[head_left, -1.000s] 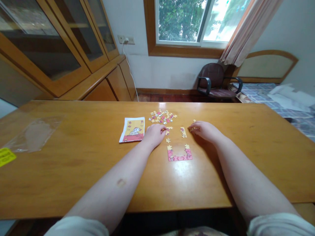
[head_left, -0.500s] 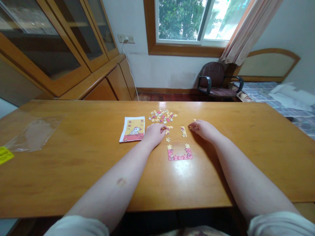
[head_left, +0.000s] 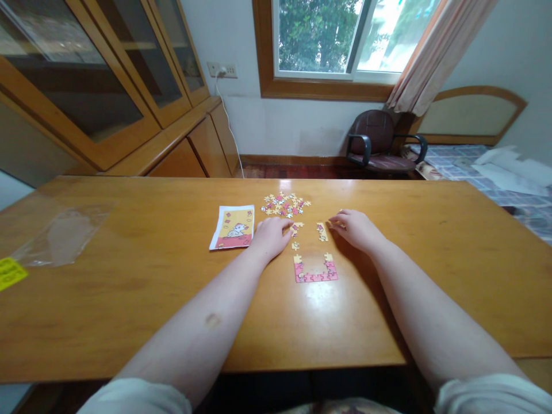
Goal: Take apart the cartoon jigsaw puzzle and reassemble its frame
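My left hand (head_left: 272, 234) rests at the left side of a small joined group of yellow puzzle pieces (head_left: 297, 227), thumb and forefinger slightly apart at its edge. Right of a short joined yellow strip (head_left: 322, 231) is my right hand (head_left: 351, 227), its fingers a little spread, with no piece visible in them. A single yellow piece (head_left: 295, 246) lies below the left group. Nearer me sits a U-shaped pink and yellow puzzle border (head_left: 316, 277). Loose pieces (head_left: 284, 204) form a pile beyond my hands.
A reference picture (head_left: 233, 227) lies left of my left hand on the wooden table (head_left: 172, 276). Farther left is a clear plastic bag (head_left: 64, 236) with a yellow label. An armchair (head_left: 376, 138) stands beyond the far edge.
My right hand's fingers have loosened and spread a little beside the yellow strip. My left hand stays at the left group, with its thumb and forefinger slightly more apart.
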A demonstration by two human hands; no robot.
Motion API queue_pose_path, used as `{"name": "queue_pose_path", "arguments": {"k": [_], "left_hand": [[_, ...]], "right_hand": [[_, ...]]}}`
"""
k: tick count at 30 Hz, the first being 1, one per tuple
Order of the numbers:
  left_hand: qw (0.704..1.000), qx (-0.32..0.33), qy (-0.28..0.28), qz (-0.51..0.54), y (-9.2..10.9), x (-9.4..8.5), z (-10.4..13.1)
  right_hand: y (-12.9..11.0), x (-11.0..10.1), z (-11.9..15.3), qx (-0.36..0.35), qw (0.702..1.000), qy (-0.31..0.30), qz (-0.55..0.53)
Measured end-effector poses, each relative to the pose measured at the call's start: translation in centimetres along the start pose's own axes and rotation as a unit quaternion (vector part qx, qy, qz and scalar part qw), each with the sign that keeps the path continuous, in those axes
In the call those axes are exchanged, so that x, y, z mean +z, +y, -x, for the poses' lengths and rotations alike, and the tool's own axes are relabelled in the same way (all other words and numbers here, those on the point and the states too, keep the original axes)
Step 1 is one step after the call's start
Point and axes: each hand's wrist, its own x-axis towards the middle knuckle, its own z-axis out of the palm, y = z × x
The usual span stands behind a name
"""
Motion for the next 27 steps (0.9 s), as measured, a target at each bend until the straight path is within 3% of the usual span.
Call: {"name": "queue_pose_path", "arguments": {"k": [4,10,18,27], "left_hand": [[1.000,-0.003,0.011,0.004,-0.1,0.2,0.0],[1.000,0.004,0.025,0.018,-0.2,0.2,0.0],[0.998,-0.009,0.025,0.056,-0.1,0.2,-0.1],[0.998,-0.016,0.028,0.063,0.1,-0.1,0.0]], "right_hand": [[-0.9,-0.3,0.0,-0.028,0.999,0.005,0.023],[0.7,-1.0,0.2,0.055,0.997,0.023,0.046],[1.1,-1.1,0.3,0.110,0.993,-0.029,-0.003],[0.9,-0.3,0.1,0.071,0.995,-0.048,-0.052]]}}
